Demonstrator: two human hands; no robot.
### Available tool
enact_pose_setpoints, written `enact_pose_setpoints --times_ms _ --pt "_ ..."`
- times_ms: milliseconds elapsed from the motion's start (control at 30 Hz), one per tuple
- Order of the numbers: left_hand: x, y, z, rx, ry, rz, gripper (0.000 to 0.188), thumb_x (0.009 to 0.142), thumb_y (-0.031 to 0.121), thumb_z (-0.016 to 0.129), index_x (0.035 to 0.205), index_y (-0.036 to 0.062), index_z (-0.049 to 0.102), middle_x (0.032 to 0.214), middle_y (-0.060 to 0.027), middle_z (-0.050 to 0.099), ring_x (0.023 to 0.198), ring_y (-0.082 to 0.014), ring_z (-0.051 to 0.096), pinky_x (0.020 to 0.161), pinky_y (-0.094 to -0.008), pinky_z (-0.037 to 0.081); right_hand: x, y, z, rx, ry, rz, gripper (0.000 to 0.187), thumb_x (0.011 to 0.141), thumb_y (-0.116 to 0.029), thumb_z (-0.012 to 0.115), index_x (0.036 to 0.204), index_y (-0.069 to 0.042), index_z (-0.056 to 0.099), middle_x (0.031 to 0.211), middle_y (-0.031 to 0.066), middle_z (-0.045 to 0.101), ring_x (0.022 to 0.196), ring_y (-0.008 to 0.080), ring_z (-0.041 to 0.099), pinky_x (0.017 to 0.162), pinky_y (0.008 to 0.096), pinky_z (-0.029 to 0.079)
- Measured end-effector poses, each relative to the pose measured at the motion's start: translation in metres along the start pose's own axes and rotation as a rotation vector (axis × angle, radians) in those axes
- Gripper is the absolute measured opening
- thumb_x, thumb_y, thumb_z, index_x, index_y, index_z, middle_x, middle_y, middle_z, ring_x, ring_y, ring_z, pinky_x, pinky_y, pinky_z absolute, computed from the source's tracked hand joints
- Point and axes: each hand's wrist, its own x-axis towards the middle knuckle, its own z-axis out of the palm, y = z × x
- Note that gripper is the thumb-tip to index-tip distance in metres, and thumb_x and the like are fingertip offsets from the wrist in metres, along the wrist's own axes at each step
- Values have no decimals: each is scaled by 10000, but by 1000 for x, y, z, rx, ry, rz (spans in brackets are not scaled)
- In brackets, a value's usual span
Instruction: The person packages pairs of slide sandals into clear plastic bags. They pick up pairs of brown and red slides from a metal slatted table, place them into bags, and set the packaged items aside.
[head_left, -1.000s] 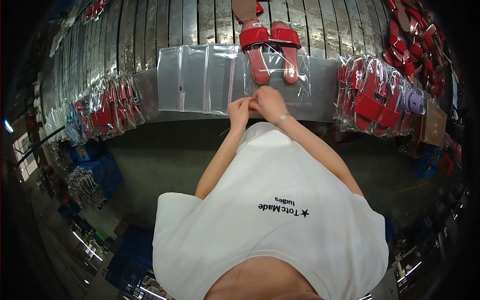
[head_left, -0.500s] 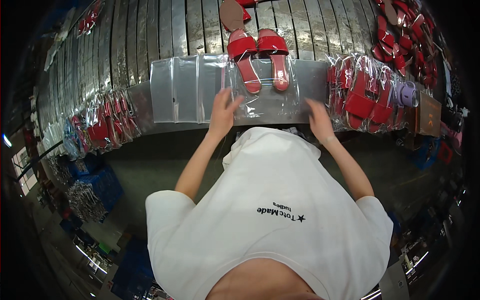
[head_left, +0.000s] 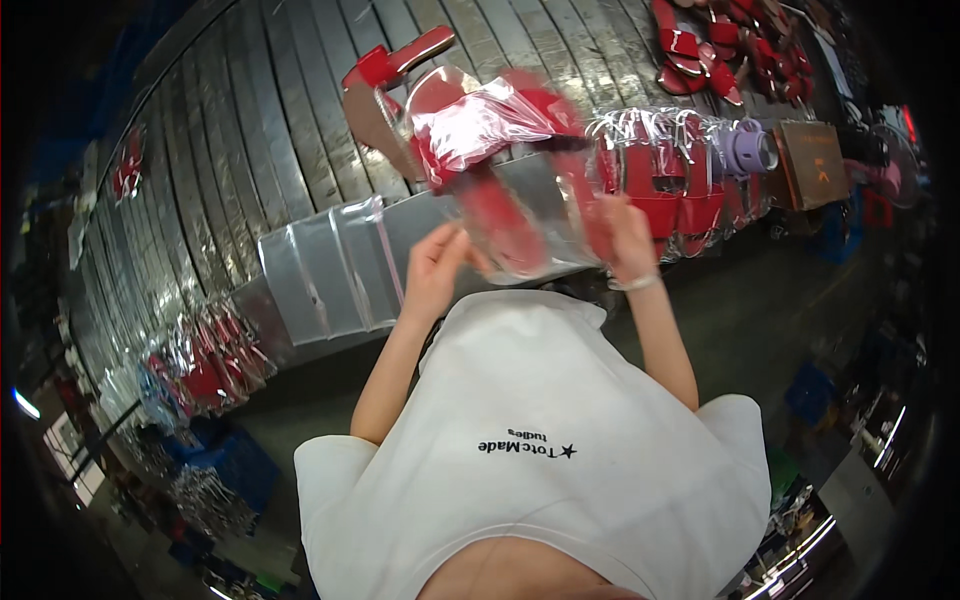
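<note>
A pair of red slide sandals point(head_left: 490, 125) sits inside a clear plastic bag point(head_left: 530, 272), raised and tilted in front of me and partly blurred. My left hand point(head_left: 436, 268) is closed at the bag's near left edge, thumb and fingers pinched together. At its right edge, my right hand point(head_left: 628, 240) grips the bag, its fingertips partly smeared by motion. Left of my left hand, flat clear bags point(head_left: 325, 275) lie overlapping on the grey ledge. Behind the lifted pair, loose red sandals point(head_left: 385, 70) with a brown sole showing lie on the slatted surface.
Packed red sandals point(head_left: 675, 190) stand in a row at the right, beside a lilac round object point(head_left: 750, 150) and a brown box point(head_left: 808, 165). More bagged sandals point(head_left: 210, 355) are at the left. A heap of red sandals point(head_left: 730, 45) lies at the far right on the slatted metal surface point(head_left: 250, 130).
The sandals, flat on the bag before, are now inside it and lifted toward me. Both hands have closed on the bag's edges. The whole view has turned.
</note>
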Motion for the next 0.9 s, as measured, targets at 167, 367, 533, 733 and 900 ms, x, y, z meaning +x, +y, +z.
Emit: enact_pose_setpoints --times_ms 167,367,533,733,900 --pt "100 -8 -38 124 425 169 444 860 221 594 1187 -50 466 1060 -127 594 966 -175 570 894 -308 407 -14 -71 -135 -359 233 -315 154 871 -154 610 878 0 597 641 -75 491 530 -2 416 450 166 307" --pt "221 -101 -117 816 1233 -316 696 623 234 806 1076 -115 409 1051 -222 537 966 -344 559 881 -394 470 32 -30 -228 -917 454 -391 258 796 -197 713 701 -8 566 603 -93 372 570 16 303 492 198 261" --pt "200 -63 -151 -327 746 -4 645 722 4 673 1233 -14 279 1126 -162 506 953 -296 574 781 -409 523 23 -44 -207 -1063 516 -462 304 772 -236 739 831 29 601 681 -40 391 637 55 371 566 218 332" --pt "87 55 -27 -551 426 227 484 820 37 567 1216 131 305 1098 -131 499 820 -230 583 697 -349 515 25 -32 -227 -992 425 -467 352 794 -239 708 1021 13 611 884 71 518 805 148 488 731 266 409" --pt "24 38 22 -130 404 355 327 823 59 597 1059 93 373 992 -89 474 833 -160 505 727 -286 430 -4 -60 -90 -1113 595 -907 430 853 -266 628 1179 -1 533 1105 135 521 1036 235 498 892 353 409"
